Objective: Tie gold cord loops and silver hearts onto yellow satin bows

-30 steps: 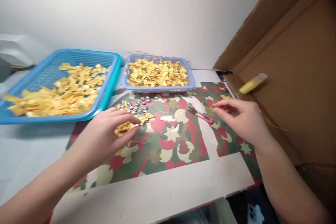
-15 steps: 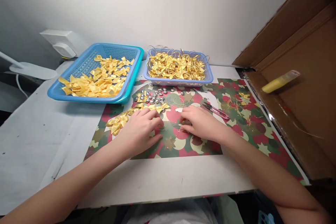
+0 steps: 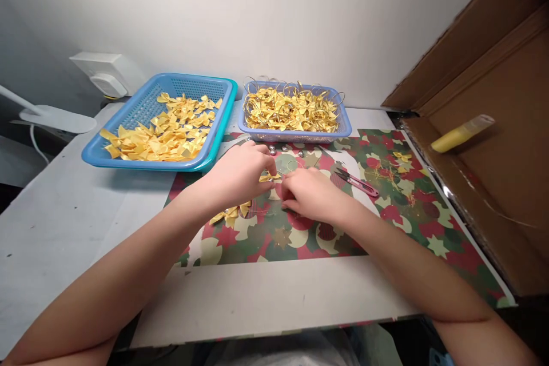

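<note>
My left hand [image 3: 242, 174] reaches over the patterned mat with its fingers bent. Its thumb and fingertips close around a small yellow ribbon bow [image 3: 269, 177]. Just to the right, my right hand [image 3: 311, 191] rests low over the mat, fingers curled together; what they pinch is hidden. More yellow bows [image 3: 231, 214] lie below my left wrist, and faint thin thread runs from them toward my right hand. A few small silver bells [image 3: 272, 150] sit beyond my fingers; my left hand covers others. Pink-handled thread snips [image 3: 357, 183] lie to the right.
A blue basket [image 3: 92, 154] of loose yellow bows stands at back left. Another basket [image 3: 295, 136] behind my hands holds bows with gold cord loops. Thread scraps [image 3: 386, 177] lie on the mat's right. A cardboard box wall [image 3: 493, 194], with a yellow tube [image 3: 461, 134] on it, borders the right.
My left hand has moved up and forward, over the bells and bows. My right hand has shifted slightly left and its fingers have drawn together. Yellow bows now show farther right below my left wrist.
</note>
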The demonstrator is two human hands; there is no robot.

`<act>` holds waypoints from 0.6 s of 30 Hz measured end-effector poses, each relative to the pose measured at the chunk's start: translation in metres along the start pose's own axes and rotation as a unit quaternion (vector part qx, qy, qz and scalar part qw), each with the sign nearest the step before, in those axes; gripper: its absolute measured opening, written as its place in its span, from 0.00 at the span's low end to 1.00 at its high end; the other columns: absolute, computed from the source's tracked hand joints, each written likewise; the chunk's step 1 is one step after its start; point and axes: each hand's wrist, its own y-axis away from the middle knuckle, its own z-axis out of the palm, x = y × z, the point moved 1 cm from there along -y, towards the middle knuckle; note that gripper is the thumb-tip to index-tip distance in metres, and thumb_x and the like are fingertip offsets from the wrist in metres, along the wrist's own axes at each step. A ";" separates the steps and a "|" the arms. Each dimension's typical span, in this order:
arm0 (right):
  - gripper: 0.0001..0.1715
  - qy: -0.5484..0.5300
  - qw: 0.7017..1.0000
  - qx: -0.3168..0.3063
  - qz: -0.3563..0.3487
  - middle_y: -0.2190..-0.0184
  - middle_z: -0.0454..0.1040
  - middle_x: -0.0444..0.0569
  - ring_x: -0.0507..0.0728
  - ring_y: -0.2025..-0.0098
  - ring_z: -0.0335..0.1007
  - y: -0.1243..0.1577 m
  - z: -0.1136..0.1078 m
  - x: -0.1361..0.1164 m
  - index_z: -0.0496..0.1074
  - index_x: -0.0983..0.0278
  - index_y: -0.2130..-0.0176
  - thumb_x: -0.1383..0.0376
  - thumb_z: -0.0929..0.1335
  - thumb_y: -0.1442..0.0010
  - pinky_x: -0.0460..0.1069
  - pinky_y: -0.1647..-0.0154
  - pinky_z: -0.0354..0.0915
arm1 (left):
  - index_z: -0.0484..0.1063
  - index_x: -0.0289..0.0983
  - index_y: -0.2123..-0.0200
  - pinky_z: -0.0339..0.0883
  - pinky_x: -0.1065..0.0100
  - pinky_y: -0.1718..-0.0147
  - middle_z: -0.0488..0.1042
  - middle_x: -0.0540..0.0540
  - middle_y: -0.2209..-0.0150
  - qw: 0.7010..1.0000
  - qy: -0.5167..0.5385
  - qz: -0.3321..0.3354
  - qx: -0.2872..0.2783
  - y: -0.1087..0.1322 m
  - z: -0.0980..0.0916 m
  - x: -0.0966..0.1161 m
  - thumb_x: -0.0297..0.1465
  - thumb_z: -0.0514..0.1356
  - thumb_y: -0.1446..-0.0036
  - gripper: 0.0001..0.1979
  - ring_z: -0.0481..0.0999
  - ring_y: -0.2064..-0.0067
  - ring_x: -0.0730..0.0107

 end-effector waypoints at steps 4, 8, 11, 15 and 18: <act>0.08 0.016 1.000 -0.006 0.006 0.64 0.77 0.52 0.59 0.58 0.72 -0.006 0.019 -0.008 0.72 0.65 0.68 0.69 0.67 0.36 0.51 0.60 0.57 | 0.79 0.38 0.64 0.68 0.59 0.60 0.77 0.42 0.61 1.000 0.006 -0.011 -0.018 0.002 0.003 -0.011 0.34 0.62 0.47 0.10 0.73 0.57 0.54; 0.09 -0.015 1.000 -0.008 -0.018 0.65 0.75 0.51 0.58 0.59 0.70 -0.003 0.021 0.001 0.70 0.65 0.68 0.72 0.64 0.35 0.51 0.61 0.55 | 0.79 0.38 0.64 0.68 0.59 0.60 0.76 0.42 0.60 0.998 0.056 -0.029 -0.013 0.012 -0.002 -0.025 0.37 0.61 0.45 0.10 0.74 0.56 0.55; 0.11 -0.098 0.995 0.018 -0.014 0.67 0.72 0.48 0.54 0.66 0.67 0.007 0.004 0.017 0.67 0.64 0.69 0.71 0.62 0.34 0.48 0.65 0.55 | 0.77 0.39 0.64 0.68 0.57 0.58 0.76 0.42 0.59 0.994 0.099 -0.041 0.001 0.018 -0.009 -0.032 0.40 0.61 0.44 0.11 0.74 0.55 0.54; 0.10 -0.182 0.979 0.093 -0.019 0.65 0.70 0.45 0.52 0.67 0.63 0.022 -0.024 0.032 0.65 0.62 0.66 0.66 0.61 0.32 0.46 0.68 0.56 | 0.73 0.39 0.53 0.68 0.56 0.51 0.75 0.41 0.51 0.978 0.202 -0.032 0.032 0.019 -0.007 -0.022 0.42 0.61 0.43 0.18 0.73 0.49 0.55; 0.09 -0.190 0.975 0.111 -0.043 0.66 0.69 0.45 0.52 0.66 0.62 0.027 -0.035 0.036 0.64 0.62 0.66 0.66 0.61 0.32 0.47 0.67 0.57 | 0.66 0.42 0.43 0.68 0.60 0.49 0.71 0.43 0.43 0.941 0.338 0.017 -0.006 0.016 0.003 -0.001 0.40 0.60 0.41 0.24 0.71 0.44 0.58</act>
